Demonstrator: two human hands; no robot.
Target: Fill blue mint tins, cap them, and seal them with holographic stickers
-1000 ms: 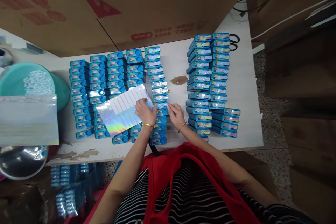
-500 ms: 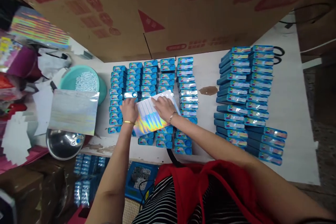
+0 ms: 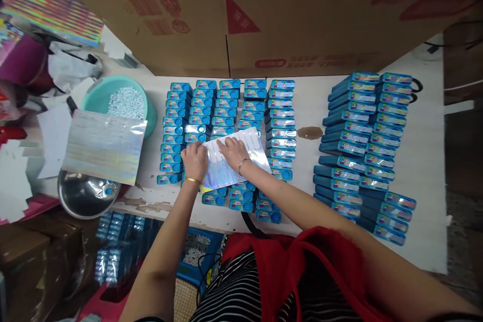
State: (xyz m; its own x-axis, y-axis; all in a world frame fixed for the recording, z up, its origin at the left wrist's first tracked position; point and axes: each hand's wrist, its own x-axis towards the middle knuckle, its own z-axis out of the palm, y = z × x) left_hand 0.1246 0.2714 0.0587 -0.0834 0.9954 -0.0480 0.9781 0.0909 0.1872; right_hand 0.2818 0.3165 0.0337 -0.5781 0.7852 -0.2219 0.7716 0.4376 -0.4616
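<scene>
A shiny holographic sticker sheet [image 3: 222,173] with blank pale strips along its upper part lies tilted over rows of blue boxes [image 3: 204,95]. My right hand [image 3: 233,155] rests on the sheet, its thumb and fingers closed together at a strip near the upper edge. Just beyond the sheet's left edge, my left hand [image 3: 195,161] is closed over the boxes, fingertips bent down. What its fingers hold, if anything, is hidden. The boxes stand on edge, with colourful labels on their upper faces. One box [image 3: 195,129] above my left hand has a bright, glossy top.
More blue boxes [image 3: 345,136] stand in two columns at the right. To the left are a turquoise basin [image 3: 151,115] of small pale pieces, another silvery sheet [image 3: 105,146] and a metal bowl [image 3: 81,196]. A large cardboard box [image 3: 188,50] walls the table's back.
The camera view has shifted, so the table's contents appear slightly further right. My hands stay close to the sheet. The rainbow glare on it has faded to silver.
</scene>
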